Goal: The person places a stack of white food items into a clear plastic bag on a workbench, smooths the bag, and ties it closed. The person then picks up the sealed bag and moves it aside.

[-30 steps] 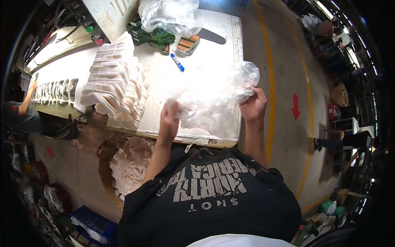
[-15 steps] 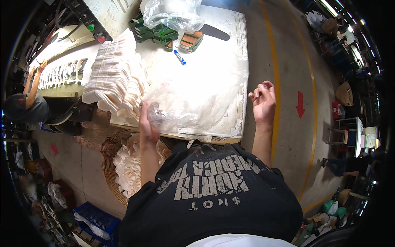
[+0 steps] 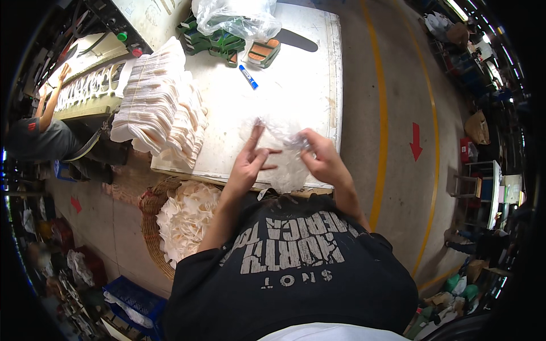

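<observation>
Holding a clear plastic bag with both hands

Pressing down on a clear plastic bag [image 3: 282,152], the left hand [image 3: 250,162] lies on it with two fingers stretched out long. The right hand [image 3: 320,159] has its fingers curled tight around the bag's right side and pinches the thin plastic. The bag is crumpled and sits near the front edge of the white table [image 3: 301,85], close to the person's body.

A tall stack of white pieces [image 3: 149,105] stands along the left edge of the table, and some of them hang over the side. A blue marker [image 3: 248,77] lies in the middle of the table, well apart from the hands. At the back edge sit green tools [image 3: 213,44], a small orange and green block [image 3: 263,52], and another puffy plastic bag [image 3: 233,16].

A round woven basket [image 3: 149,219] full of white pieces stands on the floor just below the left front corner. Another person [image 3: 31,133] is at work far off to the left.
</observation>
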`<action>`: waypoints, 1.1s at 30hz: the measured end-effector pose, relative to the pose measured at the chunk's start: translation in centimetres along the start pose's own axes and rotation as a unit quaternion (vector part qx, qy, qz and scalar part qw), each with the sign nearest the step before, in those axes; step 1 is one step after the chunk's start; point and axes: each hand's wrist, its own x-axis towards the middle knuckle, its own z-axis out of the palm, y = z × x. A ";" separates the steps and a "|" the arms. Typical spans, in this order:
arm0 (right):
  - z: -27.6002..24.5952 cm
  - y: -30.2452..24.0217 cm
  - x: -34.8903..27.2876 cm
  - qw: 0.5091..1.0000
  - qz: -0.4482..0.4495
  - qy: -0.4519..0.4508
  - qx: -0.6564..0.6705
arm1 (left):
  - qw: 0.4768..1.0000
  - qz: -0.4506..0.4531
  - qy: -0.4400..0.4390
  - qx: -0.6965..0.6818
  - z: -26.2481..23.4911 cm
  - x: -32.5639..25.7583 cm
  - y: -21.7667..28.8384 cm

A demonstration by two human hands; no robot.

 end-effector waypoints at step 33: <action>-11.8 -0.6 -4.5 0.971 0.088 -0.223 0.017 | 0.797 0.125 0.305 0.506 -10.8 -1.1 -1.0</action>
